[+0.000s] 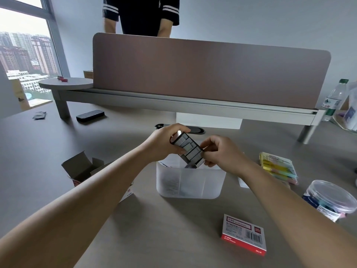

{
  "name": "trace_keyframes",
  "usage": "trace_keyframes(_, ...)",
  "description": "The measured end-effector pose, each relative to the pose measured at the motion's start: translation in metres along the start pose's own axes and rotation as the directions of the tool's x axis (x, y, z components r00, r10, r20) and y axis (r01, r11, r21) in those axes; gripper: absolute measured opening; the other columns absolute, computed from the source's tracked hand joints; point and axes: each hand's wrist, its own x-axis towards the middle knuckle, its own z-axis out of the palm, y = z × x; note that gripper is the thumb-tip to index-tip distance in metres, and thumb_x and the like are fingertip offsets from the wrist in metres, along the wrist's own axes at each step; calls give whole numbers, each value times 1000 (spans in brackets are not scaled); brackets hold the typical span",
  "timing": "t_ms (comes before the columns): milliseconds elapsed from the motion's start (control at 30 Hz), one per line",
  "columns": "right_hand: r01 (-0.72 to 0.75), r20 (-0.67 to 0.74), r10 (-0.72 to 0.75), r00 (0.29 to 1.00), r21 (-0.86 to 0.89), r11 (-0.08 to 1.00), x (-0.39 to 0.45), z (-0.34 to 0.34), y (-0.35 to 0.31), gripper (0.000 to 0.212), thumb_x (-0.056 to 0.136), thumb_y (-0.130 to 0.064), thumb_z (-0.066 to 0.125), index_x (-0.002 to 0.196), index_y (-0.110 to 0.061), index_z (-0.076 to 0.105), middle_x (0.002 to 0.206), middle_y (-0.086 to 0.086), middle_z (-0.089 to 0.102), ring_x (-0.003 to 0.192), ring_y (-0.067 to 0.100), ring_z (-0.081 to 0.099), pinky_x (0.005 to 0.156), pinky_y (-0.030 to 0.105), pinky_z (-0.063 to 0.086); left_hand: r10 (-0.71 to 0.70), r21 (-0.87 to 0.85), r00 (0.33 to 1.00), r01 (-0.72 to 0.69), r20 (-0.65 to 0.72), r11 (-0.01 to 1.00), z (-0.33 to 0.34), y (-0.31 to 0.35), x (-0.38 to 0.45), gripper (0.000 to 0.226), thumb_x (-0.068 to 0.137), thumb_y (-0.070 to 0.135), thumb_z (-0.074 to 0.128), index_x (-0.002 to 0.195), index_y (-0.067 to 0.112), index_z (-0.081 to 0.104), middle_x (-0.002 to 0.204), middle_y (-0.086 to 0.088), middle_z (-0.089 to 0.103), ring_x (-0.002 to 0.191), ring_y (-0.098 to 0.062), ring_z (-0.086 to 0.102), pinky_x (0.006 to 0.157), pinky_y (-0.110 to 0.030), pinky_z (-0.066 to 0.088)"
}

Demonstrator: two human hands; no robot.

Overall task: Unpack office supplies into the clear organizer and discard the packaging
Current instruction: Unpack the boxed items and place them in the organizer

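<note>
Nearest the viewer, a red-and-white staple box (243, 234) lies flat on the table (173, 229), in front of and to the right of the clear organizer (190, 180). To the organizer's right stand a round lidded tub (328, 200) and, farther back, a stack of pastel sticky notes (278, 168). To its left lies an opened cardboard box (83, 169), flaps up. Directly above the organizer's open top, both hands hold a tilted tray of staples (188, 149): the left hand (166, 143) curls round the tray's upper end, thumb beneath and fingers over the top edge; the right hand (222, 151) pinches its lower end, which dips toward the organizer's rim. Behind the organizer, a brown desk partition (210, 72) spans the table. To its left rest a black eraser block (90, 116) and a small dark packet (39, 115); to its right stands a water bottle (333, 101). A person (141, 15) in dark clothing stands beyond the partition.
</note>
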Motion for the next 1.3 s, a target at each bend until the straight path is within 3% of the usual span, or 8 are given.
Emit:
trace_keyframes(133, 8, 48, -5, 999, -57, 998, -4, -3, -2, 24, 77, -5, 60, 100, -12, 53, 91, 3, 58, 74, 16, 57, 78, 38, 51, -3, -7, 1000, 3, 5, 1000, 2, -1, 3, 56, 70, 1, 71, 120, 16, 52, 110, -2, 57, 98, -17, 53, 69, -6, 43)
trace_keyframes(233, 8, 69, -2, 998, -88, 996, -6, -4, -3, 33, 74, -6, 64, 105, -11, 53, 96, 5, 59, 85, 20, 55, 82, 39, 49, -4, -18, 1000, 4, 4, 1000, 2, -1, 3, 58, 69, -1, 71, 121, 16, 51, 109, -1, 56, 95, -15, 51, 65, 0, 40)
trace_keyframes(400, -25, 37, 27, 999, -46, 999, -5, -2, -2, 23, 77, -1, 57, 96, -12, 53, 83, 3, 58, 74, 18, 56, 81, 42, 51, -8, -38, 1000, 9, 19, 999, 5, -1, 2, 62, 68, 1, 72, 122, 17, 48, 106, -9, 57, 92, -19, 54, 76, -17, 46)
trace_keyframes(533, -30, 18, 30, 999, -40, 999, -5, -2, -1, 25, 78, -1, 57, 101, -10, 55, 87, 7, 61, 76, 19, 59, 85, 45, 53, 25, -32, 999, -24, 36, 999, 3, -1, 2, 62, 70, 3, 72, 125, 17, 47, 108, -2, 55, 95, -16, 54, 68, -5, 42)
trace_keyframes(733, -25, 18, 25, 1000, -31, 999, -5, -3, -1, 18, 77, -2, 58, 87, -16, 55, 77, 2, 61, 77, 22, 61, 86, 49, 52, 34, -38, 999, -33, 29, 999, 3, -1, 3, 62, 72, -1, 69, 127, 18, 47, 109, 9, 50, 99, -10, 49, 74, -1, 39)
trace_keyframes(867, -29, 9, 29, 1000, -28, 999, -4, -2, 0, 18, 76, -2, 58, 82, -19, 54, 77, 4, 63, 77, 22, 61, 86, 51, 51, 24, -8, 1000, -24, -4, 1000, 5, -2, 4, 59, 71, -1, 69, 124, 20, 50, 105, 7, 52, 98, -16, 52, 87, -25, 44)
trace_keyframes(1067, -26, -2, 26, 1000, -11, 1000, -1, 0, 0, 17, 77, -2, 57, 87, -15, 55, 76, 3, 60, 74, 21, 58, 81, 45, 52, 43, -68, 999, -42, 7, 997, 0, -3, 4, 51, 79, 1, 62, 126, 18, 49, 110, 7, 53, 107, -22, 53, 97, -34, 44)
trace_keyframes(1300, -5, -36, 5, 999, -1, 1000, -2, 3, -1, 21, 77, -2, 61, 92, -16, 55, 77, -6, 58, 67, 7, 50, 66, 27, 45, 29, -123, 999, -31, -14, 992, -6, -2, 1, 48, 92, 1, 39, 135, 21, 37, 107, -8, 53, 92, -19, 53, 67, -12, 47)
